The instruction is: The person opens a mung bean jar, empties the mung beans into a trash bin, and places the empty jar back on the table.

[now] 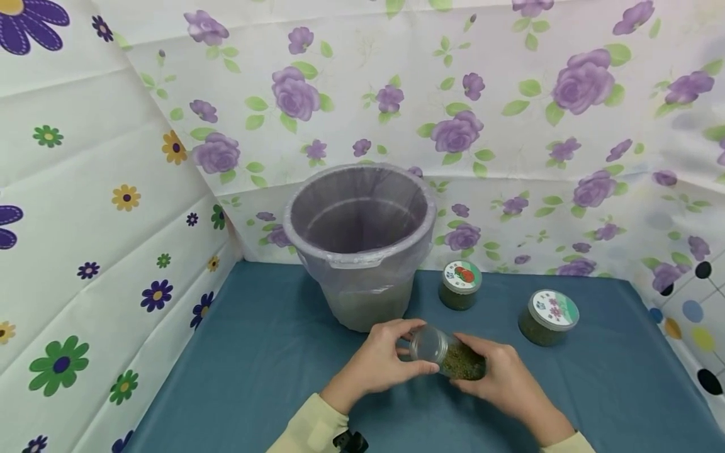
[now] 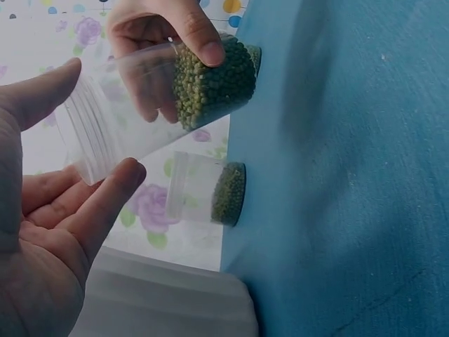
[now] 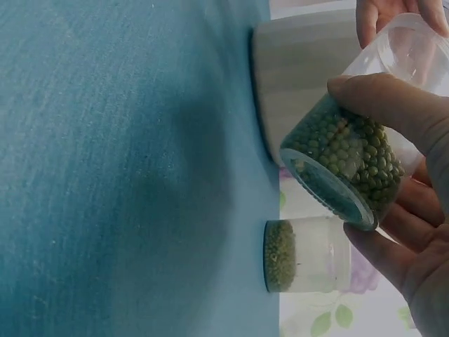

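Clear cylindrical plastic jar [image 1: 449, 353] of green beans [image 1: 466, 363], tilted above blue counter [image 1: 255, 352], near grey round lined bucket [image 1: 368, 308]. Left grip [image 1: 385, 355] holds rim end, right grip [image 1: 498, 374] base end. Step apparently two-handed tilting; next move likely calls for spill-free control.

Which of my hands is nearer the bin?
Left. Your left hand is just in front of the bin; your right hand is farther off to the right, gripping the tilted jar.

The left grip [image 1: 387, 353] and right grip [image 1: 497, 376] face each other, both holding with curved fingers [image 2: 106, 202].
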Tool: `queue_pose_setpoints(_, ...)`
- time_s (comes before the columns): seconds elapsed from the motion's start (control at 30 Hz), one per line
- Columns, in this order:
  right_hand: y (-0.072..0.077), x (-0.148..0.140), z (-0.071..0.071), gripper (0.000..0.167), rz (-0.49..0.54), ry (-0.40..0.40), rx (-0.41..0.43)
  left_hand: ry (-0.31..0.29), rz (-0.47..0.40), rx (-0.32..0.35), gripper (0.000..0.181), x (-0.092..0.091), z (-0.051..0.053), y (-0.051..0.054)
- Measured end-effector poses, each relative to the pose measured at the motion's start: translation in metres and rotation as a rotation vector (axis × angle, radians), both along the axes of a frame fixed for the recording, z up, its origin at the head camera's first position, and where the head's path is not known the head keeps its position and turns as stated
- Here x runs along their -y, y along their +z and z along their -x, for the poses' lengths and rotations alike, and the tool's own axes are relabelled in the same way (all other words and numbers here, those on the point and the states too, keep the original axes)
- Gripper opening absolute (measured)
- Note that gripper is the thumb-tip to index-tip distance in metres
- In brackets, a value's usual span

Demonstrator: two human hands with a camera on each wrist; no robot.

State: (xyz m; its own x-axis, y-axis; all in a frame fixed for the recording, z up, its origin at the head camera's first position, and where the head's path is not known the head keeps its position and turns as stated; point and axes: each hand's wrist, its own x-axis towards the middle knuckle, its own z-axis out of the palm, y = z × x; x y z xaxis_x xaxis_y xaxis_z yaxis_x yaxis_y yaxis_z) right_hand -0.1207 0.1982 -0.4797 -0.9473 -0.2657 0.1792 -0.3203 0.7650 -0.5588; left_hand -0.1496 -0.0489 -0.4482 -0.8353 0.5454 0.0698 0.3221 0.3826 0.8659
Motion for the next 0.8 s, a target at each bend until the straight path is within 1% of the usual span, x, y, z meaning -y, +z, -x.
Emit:
queue_pose_setpoints(0.17, -0.002, 0.001, -0.003, 0.079, -0.017, -0.026, -0.049, -0.008, -0.038, -0.010, 0.067, 0.000, 0.000, -0.002)
queue_pose_setpoints(0.33, -0.002, 0.001, -0.004, 0.079, -0.039, -0.041, -0.090, 0.000, -0.034, -0.044, 0.067, 0.000, -0.001, -0.007)
queue_pose_setpoints(0.6, -0.002, 0.000, -0.005, 0.078, -0.073, -0.059, -0.102, 0.017, -0.032, -0.090, 0.064, -0.003, -0.002, -0.014)
queue_pose_setpoints(0.8, -0.001, -0.001, -0.005, 0.078, -0.085, -0.061, -0.105, 0.029, -0.038, -0.104, 0.064, -0.005, -0.002, -0.016)
